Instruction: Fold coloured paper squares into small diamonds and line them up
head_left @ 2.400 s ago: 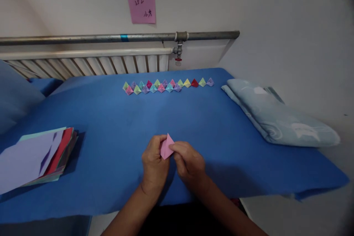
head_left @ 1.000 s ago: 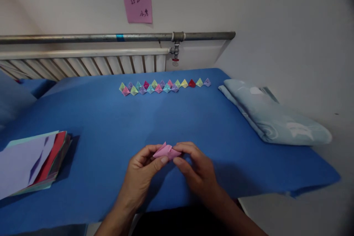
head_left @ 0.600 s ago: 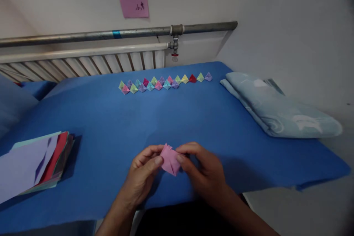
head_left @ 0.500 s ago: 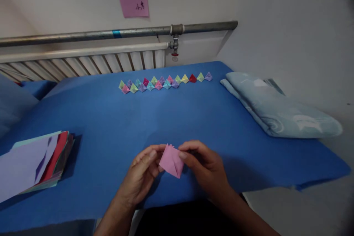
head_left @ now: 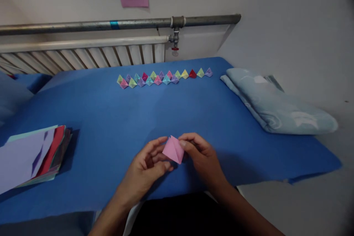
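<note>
A small piece of folded pink origami paper (head_left: 173,150) is held up over the bed's near part, with small points at its top edge and a crease down its front. My right hand (head_left: 203,156) pinches its upper right side between thumb and fingers. Beside its left edge, my left hand (head_left: 148,162) has thumb and fingers apart, the thumb below the paper. Some left fingers reach behind the paper, and whether they touch it is hidden.
Several small folded paper shapes (head_left: 149,80) in many colours stand in rows across the blue sheet (head_left: 110,118). At left lies a stack of coloured paper (head_left: 24,155). A folded light-blue blanket (head_left: 279,105) rests at right. Behind run a radiator (head_left: 110,55) and a metal pipe (head_left: 143,24).
My left thumb has come away from the pink paper and moved down, opening that hand. My right hand still pinches the paper. The view has tilted slightly downward.
</note>
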Demonstrator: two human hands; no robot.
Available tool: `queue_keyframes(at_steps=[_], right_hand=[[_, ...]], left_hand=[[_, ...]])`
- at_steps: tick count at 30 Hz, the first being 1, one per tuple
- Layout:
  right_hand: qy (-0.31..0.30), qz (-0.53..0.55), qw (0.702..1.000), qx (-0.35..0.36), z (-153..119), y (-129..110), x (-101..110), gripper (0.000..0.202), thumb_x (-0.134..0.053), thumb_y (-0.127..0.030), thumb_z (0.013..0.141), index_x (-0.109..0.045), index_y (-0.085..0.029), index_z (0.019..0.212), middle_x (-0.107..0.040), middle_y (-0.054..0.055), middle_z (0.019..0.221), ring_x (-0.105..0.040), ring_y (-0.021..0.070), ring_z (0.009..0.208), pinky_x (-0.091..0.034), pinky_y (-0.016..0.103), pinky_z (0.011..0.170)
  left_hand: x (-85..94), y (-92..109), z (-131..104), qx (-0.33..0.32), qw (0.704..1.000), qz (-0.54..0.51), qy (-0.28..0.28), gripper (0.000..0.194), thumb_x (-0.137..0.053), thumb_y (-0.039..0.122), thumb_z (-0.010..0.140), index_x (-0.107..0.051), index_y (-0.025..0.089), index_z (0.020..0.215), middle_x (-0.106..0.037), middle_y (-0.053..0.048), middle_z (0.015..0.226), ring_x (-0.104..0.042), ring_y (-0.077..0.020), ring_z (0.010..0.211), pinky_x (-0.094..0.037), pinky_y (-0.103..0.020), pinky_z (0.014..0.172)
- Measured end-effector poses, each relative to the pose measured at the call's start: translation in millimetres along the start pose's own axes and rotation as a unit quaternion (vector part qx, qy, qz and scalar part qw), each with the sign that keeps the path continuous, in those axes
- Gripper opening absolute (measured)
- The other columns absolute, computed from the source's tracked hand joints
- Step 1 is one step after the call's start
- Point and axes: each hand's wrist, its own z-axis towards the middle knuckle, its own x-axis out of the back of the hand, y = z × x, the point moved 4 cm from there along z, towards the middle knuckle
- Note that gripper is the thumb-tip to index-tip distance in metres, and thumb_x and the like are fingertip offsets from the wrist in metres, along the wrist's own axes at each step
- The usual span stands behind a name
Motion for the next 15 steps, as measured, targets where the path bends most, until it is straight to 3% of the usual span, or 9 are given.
queue_keyframes(at_steps=[3,5,11,15], right_hand=[[-0.009,-0.001,1.0,-0.024,0.9,2.0,-2.2,0.013,-0.058,-0.031,0.082,-0.064,-0.021,0.079,-0.058,-0.003,0.064,-0.051,0.01,0.055,-0.044,0.022,0.051],[-0.021,-0.021,1.0,-0.003,0.1,-0.3,-2.8,0.015,-0.055,-0.031,0.085,-0.065,-0.021,0.082,-0.057,-0.003,0.064,-0.05,0.0101,0.055,-0.043,0.022,0.052],[-0.08,-0.127,0.966,0.208,-10.8,-14.6,-4.4,0.022,-0.054,-0.024,0.086,-0.062,-0.022,0.105,-0.063,0.002,0.087,-0.057,0.0139,0.073,-0.049,0.028,0.065],[-0.001,-0.191,0.934,0.301,-16.8,-13.9,-1.2,0.044,-0.063,-0.017,0.079,-0.051,-0.023,0.12,-0.059,0.004,0.094,-0.057,0.0139,0.073,-0.052,0.027,0.061]], left_hand=[[-0.4,-2.4,0.6,-0.03,0.995,0.079,0.048,0.032,-0.064,0.025,0.08,-0.061,0.022,0.112,-0.069,-0.005,0.101,-0.063,-0.0133,0.077,-0.051,-0.026,0.072],[0.0,-3.8,1.5,-0.05,0.987,0.134,0.076,0.027,-0.061,0.027,0.084,-0.062,0.022,0.11,-0.07,-0.004,0.095,-0.063,-0.0137,0.076,-0.05,-0.026,0.071],[4.4,-7.9,1.8,-0.063,0.971,0.18,0.142,0.027,-0.06,0.03,0.084,-0.062,0.021,0.11,-0.071,-0.002,0.087,-0.061,-0.012,0.068,-0.048,-0.025,0.069],[3.9,-7.7,1.0,-0.068,0.967,0.168,0.177,0.027,-0.061,0.031,0.083,-0.06,0.021,0.108,-0.071,-0.001,0.084,-0.06,-0.0112,0.063,-0.048,-0.024,0.065]])
